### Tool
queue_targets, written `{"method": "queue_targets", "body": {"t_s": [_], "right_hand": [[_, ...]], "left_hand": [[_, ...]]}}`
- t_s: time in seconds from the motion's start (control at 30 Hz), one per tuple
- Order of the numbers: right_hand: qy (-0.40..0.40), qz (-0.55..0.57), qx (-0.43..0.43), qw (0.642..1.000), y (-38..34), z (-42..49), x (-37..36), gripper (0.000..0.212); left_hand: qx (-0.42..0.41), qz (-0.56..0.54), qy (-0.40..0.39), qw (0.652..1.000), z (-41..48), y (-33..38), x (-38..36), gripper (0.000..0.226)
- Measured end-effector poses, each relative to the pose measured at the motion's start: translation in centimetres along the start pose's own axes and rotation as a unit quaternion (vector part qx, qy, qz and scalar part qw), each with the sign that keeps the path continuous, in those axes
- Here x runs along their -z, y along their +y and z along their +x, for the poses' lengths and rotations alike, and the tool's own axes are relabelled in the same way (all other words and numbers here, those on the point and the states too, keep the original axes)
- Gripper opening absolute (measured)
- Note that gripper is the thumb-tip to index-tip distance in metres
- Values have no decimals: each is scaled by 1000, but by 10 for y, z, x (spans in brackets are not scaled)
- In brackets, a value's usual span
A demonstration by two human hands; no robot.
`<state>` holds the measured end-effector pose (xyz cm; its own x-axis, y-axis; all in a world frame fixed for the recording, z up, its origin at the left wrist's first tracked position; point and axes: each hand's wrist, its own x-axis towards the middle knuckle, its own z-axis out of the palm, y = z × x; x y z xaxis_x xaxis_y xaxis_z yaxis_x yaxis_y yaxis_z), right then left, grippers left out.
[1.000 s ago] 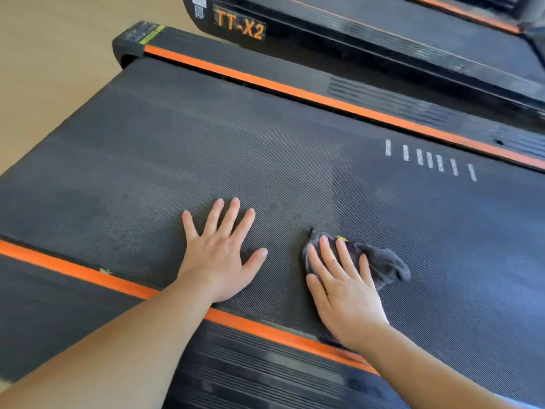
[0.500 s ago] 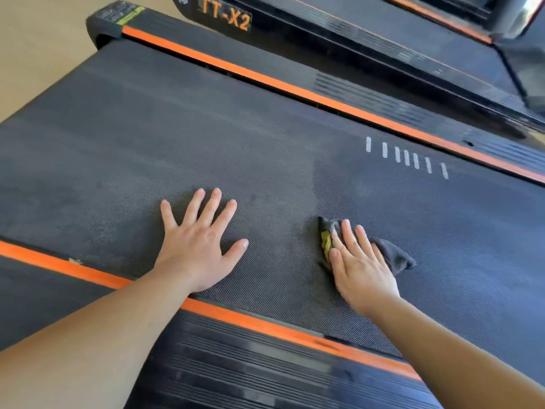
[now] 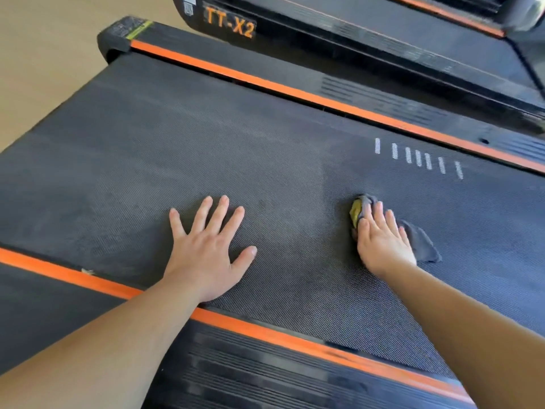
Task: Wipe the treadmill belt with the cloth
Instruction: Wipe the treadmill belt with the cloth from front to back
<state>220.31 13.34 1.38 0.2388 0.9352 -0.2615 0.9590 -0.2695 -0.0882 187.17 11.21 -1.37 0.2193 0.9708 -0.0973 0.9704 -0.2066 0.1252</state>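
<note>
Dark grey textured treadmill belt fills head view, between orange side stripes near and far. Crumpled grey cloth with yellow patch on belt, right of centre, under right hand: fingers straight, pressing down, grip not curled round it. Left hand flat on belt near edge, fingers spread, grip apart, holding nothing.

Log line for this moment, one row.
step: wipe | right hand: pressing cloth on belt | left hand: flat on belt
</note>
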Motion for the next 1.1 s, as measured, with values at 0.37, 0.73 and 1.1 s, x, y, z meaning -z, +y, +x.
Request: {"method": "queue_targets", "body": {"t_s": [0.37, 0.73, 1.1], "right_hand": [[-21, -89, 435, 896, -53, -33, -22, 59], [-59, -28, 299, 952, -38, -61, -18, 65], [-35, -34, 38, 998, -9, -86, -18, 69]], "left_hand": [[-1, -8, 5, 1000, 1, 0, -2, 83], [-3, -10, 6, 1000, 1, -1, 0, 85], [1, -3, 12, 1000, 1, 0, -4, 85]]}}
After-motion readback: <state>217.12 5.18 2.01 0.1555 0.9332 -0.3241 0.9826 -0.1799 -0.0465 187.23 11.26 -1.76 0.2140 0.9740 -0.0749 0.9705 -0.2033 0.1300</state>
